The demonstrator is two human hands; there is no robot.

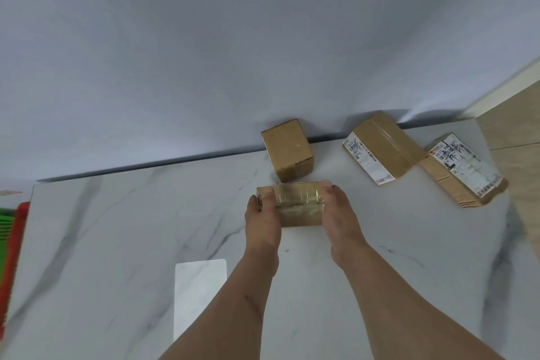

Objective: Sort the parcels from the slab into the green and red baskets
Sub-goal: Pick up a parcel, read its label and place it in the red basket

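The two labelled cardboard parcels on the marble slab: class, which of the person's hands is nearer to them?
Right. The right hand grips the taped parcel's side facing the labelled cardboard parcels; the left hand grips its opposite side.

The white shipping label (464, 165) on the rightmost parcel (461, 175) bore large characters beginning "5070". The rest of its print, and the label (366, 159) on the neighbouring parcel (382, 146), stayed too blurred to read.

Glossy white marble-look slab (117, 228) — brown cardboard parcels, the centre parcel (295, 204) under shiny tape; paper label (366, 159) upper right.
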